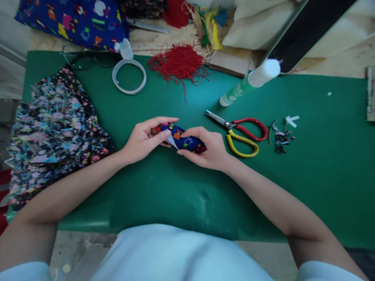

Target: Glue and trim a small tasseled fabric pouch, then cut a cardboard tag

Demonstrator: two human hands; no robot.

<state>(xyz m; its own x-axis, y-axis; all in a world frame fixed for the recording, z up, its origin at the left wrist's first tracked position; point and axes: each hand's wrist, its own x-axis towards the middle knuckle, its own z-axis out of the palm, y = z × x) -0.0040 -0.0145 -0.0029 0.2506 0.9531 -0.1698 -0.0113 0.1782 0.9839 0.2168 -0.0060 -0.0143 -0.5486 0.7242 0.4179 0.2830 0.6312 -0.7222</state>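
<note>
Both hands hold a small piece of dark blue fabric (187, 143) printed with coloured animals, above the middle of the mat. My left hand (143, 138) pinches its left end, the thumb resting on a pale folded edge. At the right end, my right hand (208, 148) grips it between thumb and fingers. Part of the piece is hidden by the fingers. To the right of my right hand lie scissors (231, 127) with one red and one yellow handle, their blades pointing left.
Around the green mat (175, 195) lie floral fabric (58, 132), a tape roll (143, 80), red cords (178, 62), a white-capped glue stick (249, 84) and fabric scraps (281, 140). Behind are a blue printed cloth (73, 23), coloured threads (209, 27) and a dark slanted panel (304, 35).
</note>
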